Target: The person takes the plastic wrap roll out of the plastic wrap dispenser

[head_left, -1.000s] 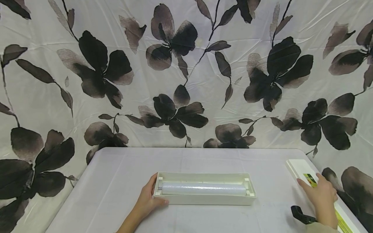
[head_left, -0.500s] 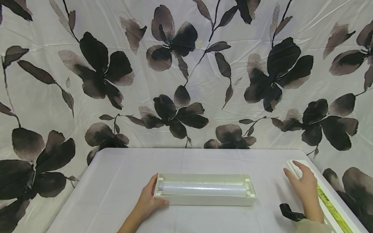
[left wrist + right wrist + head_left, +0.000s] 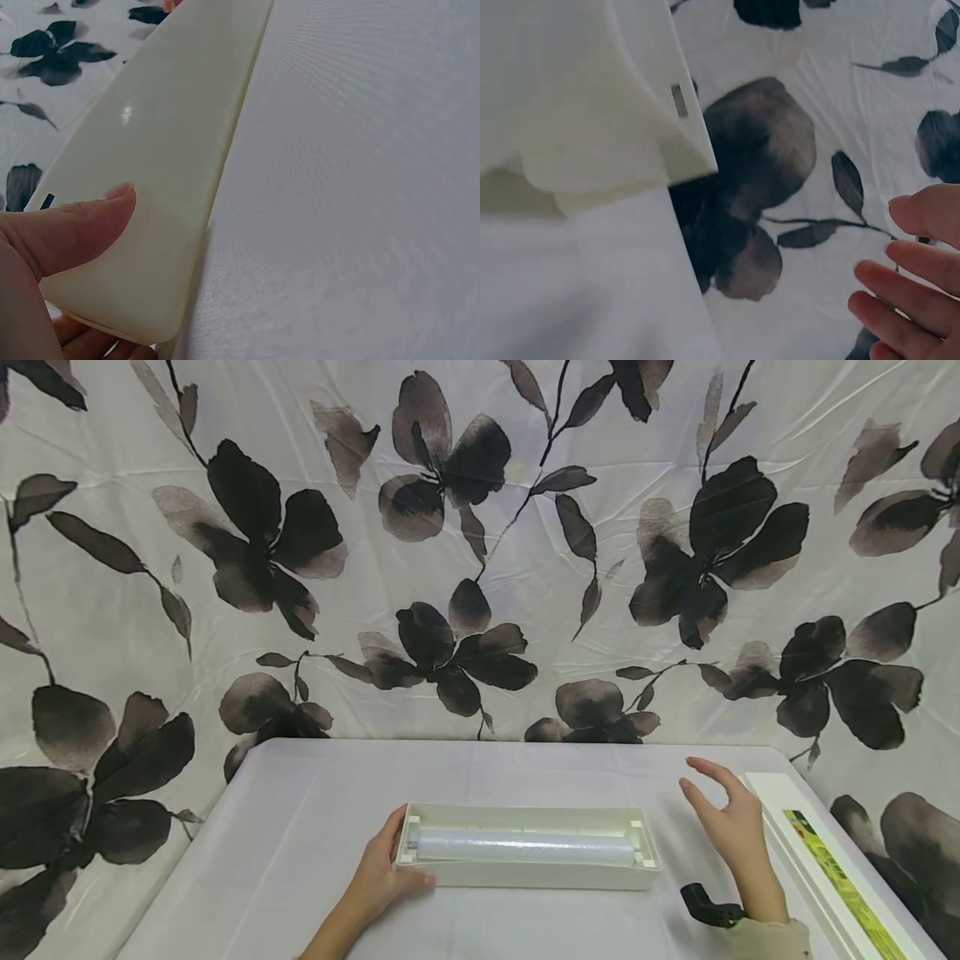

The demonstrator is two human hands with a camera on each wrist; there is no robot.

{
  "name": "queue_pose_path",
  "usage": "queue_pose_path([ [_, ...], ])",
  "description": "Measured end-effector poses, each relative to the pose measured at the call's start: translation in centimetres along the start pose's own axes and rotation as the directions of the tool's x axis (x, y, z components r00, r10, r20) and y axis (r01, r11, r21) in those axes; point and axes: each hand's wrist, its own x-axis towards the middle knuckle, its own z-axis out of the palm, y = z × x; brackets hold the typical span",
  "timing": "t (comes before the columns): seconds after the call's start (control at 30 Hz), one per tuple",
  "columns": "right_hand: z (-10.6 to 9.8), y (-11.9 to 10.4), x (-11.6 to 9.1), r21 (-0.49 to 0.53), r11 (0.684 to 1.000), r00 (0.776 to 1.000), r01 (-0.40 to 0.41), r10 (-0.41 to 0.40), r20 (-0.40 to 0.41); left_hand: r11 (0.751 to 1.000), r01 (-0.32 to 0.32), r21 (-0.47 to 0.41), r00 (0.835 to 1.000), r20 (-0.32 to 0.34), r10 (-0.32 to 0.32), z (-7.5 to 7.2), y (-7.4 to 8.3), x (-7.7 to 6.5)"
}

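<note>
A cream plastic wrap dispenser box [image 3: 540, 875] lies lengthwise mid-table, its top uncovered. Inside it rests a shiny roll of plastic wrap [image 3: 525, 846]. My left hand [image 3: 386, 868] grips the box's left end, the thumb [image 3: 90, 225] on the front wall and the fingers around the end. To the right, my right hand [image 3: 731, 827] is held over the table with fingers spread and nothing in them. Just beyond it lies a long white lid [image 3: 806, 860] bearing a yellow-green label. In the right wrist view the fingers [image 3: 907, 289] are apart from a pale slotted plastic corner [image 3: 682, 142].
The white-covered table [image 3: 337, 785] has a rounded far edge. A floral cloth [image 3: 480, 552] hangs behind it. The lid runs along the table's right edge. A black camera bracket [image 3: 708, 910] sticks out from my right wrist.
My right hand has let go of the white lid at the right edge and moved left, away from it, fingers spread. The left hand and box have stayed put.
</note>
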Motion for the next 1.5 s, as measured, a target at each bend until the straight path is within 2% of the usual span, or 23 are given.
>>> queue_pose_path([
  [0.27, 2.4, -1.8, -0.5, 0.038, 0.982, 0.982, 0.183, -0.185, 0.049, 1.000, 0.001, -0.009, 1.000, 0.011, -0.001, 0.0, 0.1, 0.1],
  [0.47, 3.9, -2.9, -1.0, 0.201, 0.945, 0.951, 0.258, -0.285, 0.117, 1.000, 0.009, -0.006, 1.000, 0.008, -0.009, 0.0, 0.2, 0.1],
  [0.63, 5.3, -3.8, -1.5, 0.282, 0.925, 0.927, 0.254, -0.316, 0.201, 0.999, 0.018, -0.029, 1.000, 0.013, -0.017, 0.0, 0.2, 0.1],
  [0.9, 6.8, -5.2, -2.7, 0.302, 0.934, 0.889, 0.193, -0.297, 0.349, 0.999, 0.006, -0.048, 1.000, 0.018, -0.005, -0.1, 0.1, 0.0],
  [1.03, 7.4, -5.3, -3.0, 0.303, 0.940, 0.859, 0.156, -0.280, 0.428, 0.998, 0.011, -0.058, 1.000, 0.021, -0.010, -0.1, -0.1, 0.0],
  [1.23, 8.4, -4.4, -3.2, 0.277, 0.945, 0.807, 0.177, -0.300, 0.508, 0.998, 0.025, -0.066, 1.000, 0.020, -0.024, -0.1, -0.2, 0.1],
  [1.4, 8.7, -4.1, -3.1, 0.273, 0.948, 0.740, 0.163, -0.300, 0.602, 0.998, 0.024, -0.059, 1.000, 0.017, -0.023, 0.0, 0.0, 0.1],
  [1.5, 8.8, -3.9, -3.1, 0.252, 0.949, 0.705, 0.190, -0.311, 0.637, 0.998, 0.021, -0.056, 1.000, 0.014, -0.020, 0.0, 0.1, 0.1],
])
